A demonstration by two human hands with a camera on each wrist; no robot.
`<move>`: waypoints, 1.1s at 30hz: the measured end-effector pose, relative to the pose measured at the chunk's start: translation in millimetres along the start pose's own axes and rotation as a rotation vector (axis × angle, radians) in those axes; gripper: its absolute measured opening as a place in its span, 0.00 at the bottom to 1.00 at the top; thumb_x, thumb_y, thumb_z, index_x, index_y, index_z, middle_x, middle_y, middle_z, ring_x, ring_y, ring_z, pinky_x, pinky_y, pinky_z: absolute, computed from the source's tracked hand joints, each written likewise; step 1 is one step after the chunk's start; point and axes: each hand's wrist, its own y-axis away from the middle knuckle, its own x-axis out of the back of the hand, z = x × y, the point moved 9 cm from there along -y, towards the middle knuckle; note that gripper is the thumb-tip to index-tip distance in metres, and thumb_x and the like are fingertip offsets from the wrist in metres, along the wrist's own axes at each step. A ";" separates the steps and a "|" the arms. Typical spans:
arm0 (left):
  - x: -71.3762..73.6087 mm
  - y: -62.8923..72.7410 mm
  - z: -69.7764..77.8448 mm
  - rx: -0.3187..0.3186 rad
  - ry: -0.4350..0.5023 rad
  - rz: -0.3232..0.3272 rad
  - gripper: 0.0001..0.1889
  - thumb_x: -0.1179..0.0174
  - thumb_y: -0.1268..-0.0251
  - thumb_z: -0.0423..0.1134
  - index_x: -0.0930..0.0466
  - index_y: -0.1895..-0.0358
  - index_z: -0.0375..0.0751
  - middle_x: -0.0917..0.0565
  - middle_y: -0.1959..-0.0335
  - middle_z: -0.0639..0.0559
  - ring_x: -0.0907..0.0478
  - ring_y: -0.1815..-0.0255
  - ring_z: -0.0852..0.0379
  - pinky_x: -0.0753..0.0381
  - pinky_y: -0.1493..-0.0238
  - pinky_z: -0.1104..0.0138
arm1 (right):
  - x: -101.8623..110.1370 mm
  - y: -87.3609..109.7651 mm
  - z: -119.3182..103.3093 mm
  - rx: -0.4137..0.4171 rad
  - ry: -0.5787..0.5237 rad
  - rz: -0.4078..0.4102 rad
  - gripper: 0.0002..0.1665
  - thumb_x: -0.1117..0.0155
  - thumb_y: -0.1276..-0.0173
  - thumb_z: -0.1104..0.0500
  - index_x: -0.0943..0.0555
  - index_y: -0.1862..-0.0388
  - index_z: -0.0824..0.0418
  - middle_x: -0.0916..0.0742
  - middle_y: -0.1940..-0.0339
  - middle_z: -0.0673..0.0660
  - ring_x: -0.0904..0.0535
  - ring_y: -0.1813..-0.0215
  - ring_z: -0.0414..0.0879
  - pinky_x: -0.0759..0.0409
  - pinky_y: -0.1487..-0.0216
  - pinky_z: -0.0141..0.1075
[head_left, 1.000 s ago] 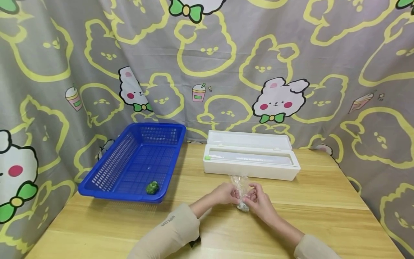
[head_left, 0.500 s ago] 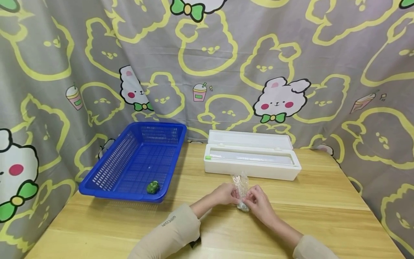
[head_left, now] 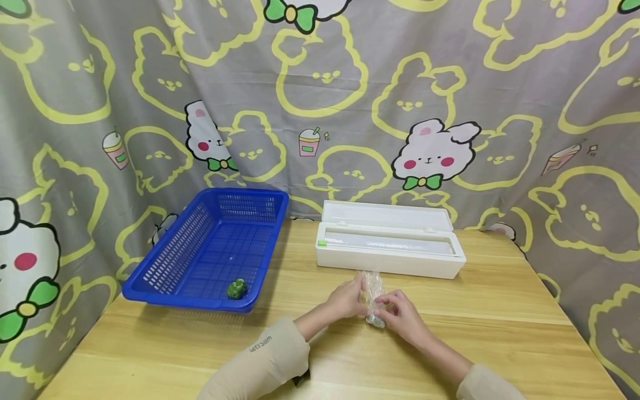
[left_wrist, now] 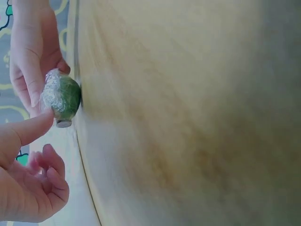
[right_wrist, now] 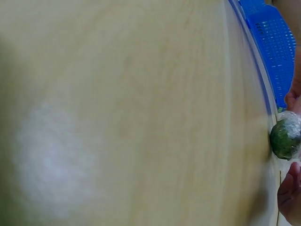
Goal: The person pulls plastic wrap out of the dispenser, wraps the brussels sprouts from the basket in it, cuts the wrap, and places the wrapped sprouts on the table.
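A small round green vegetable (left_wrist: 69, 98) with a pale cut end, like a Brussels sprout, is wrapped in clear cling film (head_left: 373, 286). In the head view it is mostly covered by film and fingers, low over the table. My right hand (head_left: 405, 319) pinches the gathered film from the right. On the other side my left hand (head_left: 342, 301) has its index finger raised along the film. In the left wrist view, the left thumb (left_wrist: 35, 126) touches the wrapped vegetable while the other fingers curl apart from it. The right wrist view catches the green vegetable (right_wrist: 283, 141) at its right edge.
A blue mesh basket (head_left: 280, 244) stands at left with one green vegetable (head_left: 236, 289) in its near corner. Behind the hands lies a white cling film dispenser (head_left: 390, 264), lid up, with a green slider. A patterned curtain (head_left: 330, 183) backs the wooden table (head_left: 500, 333).
The left index finger has lifted and spread from the film. The right hand has shifted slightly nearer, and the film tail looks narrower and more bunched.
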 end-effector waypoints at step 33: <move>-8.1 -3.0 7.1 -0.050 0.103 -0.092 0.04 0.35 0.49 0.35 0.16 0.70 0.39 0.18 0.77 0.55 0.30 0.78 0.67 0.30 0.75 0.77 | 4.1 3.5 10.1 -0.230 0.098 -0.156 0.41 0.31 0.46 0.55 0.36 0.46 0.83 0.22 0.73 0.54 0.29 0.74 0.43 0.31 0.75 0.30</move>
